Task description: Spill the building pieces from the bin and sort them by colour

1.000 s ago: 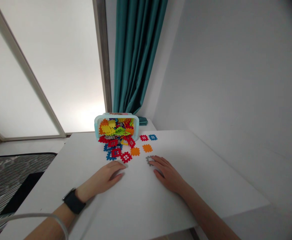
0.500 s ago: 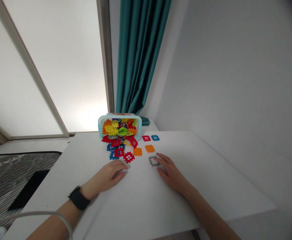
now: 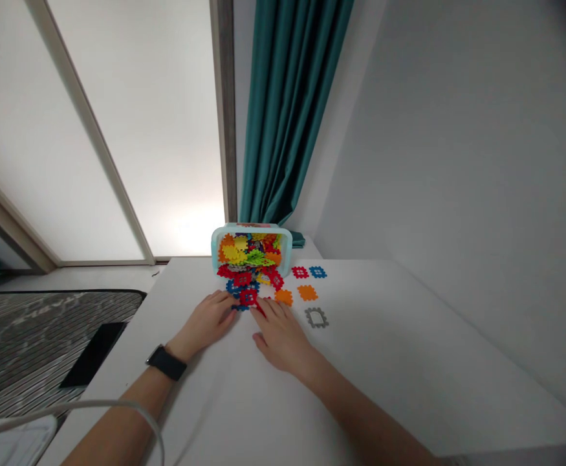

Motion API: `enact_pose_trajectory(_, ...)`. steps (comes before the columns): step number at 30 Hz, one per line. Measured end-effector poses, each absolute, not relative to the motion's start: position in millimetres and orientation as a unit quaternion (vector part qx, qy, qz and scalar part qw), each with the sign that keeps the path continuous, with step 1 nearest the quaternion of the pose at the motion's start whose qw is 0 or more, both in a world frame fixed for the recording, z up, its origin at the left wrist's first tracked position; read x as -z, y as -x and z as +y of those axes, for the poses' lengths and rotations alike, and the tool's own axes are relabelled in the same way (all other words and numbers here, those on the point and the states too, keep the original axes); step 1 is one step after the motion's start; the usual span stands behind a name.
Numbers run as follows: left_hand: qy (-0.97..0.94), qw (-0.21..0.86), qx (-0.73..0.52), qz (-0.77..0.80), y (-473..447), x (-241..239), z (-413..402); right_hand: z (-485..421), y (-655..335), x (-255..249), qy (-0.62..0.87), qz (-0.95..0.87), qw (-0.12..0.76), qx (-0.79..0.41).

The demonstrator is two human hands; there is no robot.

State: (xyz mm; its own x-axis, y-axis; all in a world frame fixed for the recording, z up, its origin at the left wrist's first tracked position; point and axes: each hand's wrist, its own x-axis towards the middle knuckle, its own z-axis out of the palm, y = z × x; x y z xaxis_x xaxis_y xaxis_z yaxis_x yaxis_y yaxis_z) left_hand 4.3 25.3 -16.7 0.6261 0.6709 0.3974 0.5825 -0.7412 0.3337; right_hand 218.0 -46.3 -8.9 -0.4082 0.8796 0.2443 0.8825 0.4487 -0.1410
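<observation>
My right hand [image 3: 280, 333] lies over a red building tile at the front of the pile, fingers stretched out and covering most of it. Close by on the left, my left hand [image 3: 209, 323] rests with its fingertips at the edge of a blue tile [image 3: 240, 307]. Just beyond the fingers is a red notched tile [image 3: 248, 297]. To the right lie a grey square frame tile [image 3: 316, 317], an orange tile [image 3: 307, 292], a red window tile [image 3: 300, 272] and a blue window tile [image 3: 318, 272]. Another orange tile [image 3: 284, 297] sits beyond my right fingers.
A pale blue tub [image 3: 218, 249] lies on its side at the back of the white table [image 3: 360, 349], with colourful tiles spilling out. Behind it hangs a green curtain [image 3: 292, 116]. A white cable [image 3: 93, 404] crosses the lower left. The wall [image 3: 467, 162] stands on the right.
My right hand has left the grey frame tile and moved left onto the red tile. My left hand has shifted slightly forward to the blue tile. The view has turned a little left.
</observation>
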Motion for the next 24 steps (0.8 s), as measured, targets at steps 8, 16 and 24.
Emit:
enact_pose_trajectory(8,-0.889,0.062,-0.265,0.367,-1,24,30,-25,-216,26,0.525,-0.833,0.175,-0.016)
enact_pose_trajectory(16,-0.888,0.058,-0.255,0.379,-5,35,30,-23,-222,45,0.510,-0.834,0.206,-0.039)
enact_pose_trajectory(24,-0.880,0.080,-0.265,0.385,-7,31,31,-20,-227,41,0.484,-0.837,0.243,-0.078)
